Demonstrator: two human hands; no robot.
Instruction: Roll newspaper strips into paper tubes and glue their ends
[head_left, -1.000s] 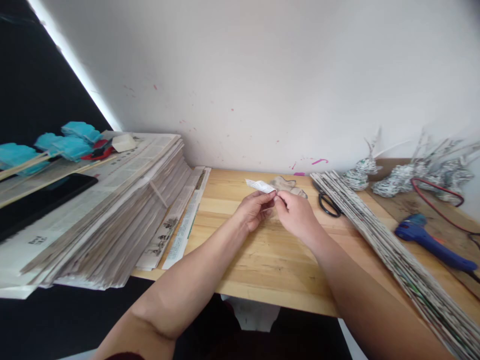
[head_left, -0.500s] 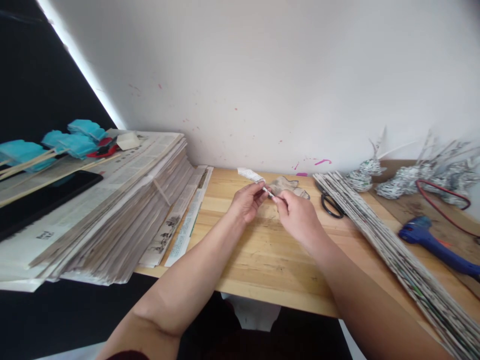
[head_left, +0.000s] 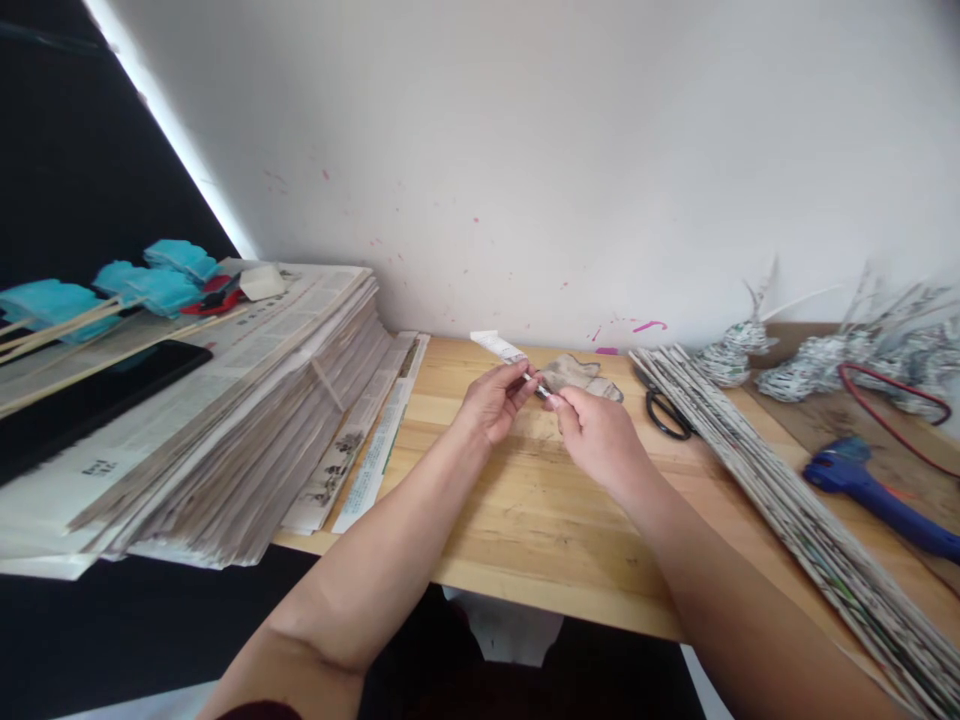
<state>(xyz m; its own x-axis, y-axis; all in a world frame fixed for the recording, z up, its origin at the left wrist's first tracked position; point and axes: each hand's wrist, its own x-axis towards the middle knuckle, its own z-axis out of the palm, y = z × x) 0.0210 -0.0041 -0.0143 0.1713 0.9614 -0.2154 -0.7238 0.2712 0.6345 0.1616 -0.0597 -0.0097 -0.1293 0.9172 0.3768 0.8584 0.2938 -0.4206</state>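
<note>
Both hands meet over the middle of a wooden table [head_left: 525,520]. My left hand [head_left: 491,400] pinches a small strip of newspaper [head_left: 496,347] whose free end sticks up to the left. My right hand [head_left: 596,435] pinches the strip's other end, which looks twisted thin between the fingertips. Just behind the hands lies a crumpled brownish scrap [head_left: 577,375].
A tall stack of newspapers [head_left: 225,420] fills the left, with teal items on sticks [head_left: 150,285] and a dark phone [head_left: 82,395] on top. Black scissors [head_left: 664,410], a bundle of rolled paper tubes [head_left: 787,510], a blue glue gun [head_left: 870,490] and woven paper pieces [head_left: 817,360] lie right.
The strip between my fingers has been twisted narrower and its free end has swung up to the left. Both hands stay together; the view has shifted slightly.
</note>
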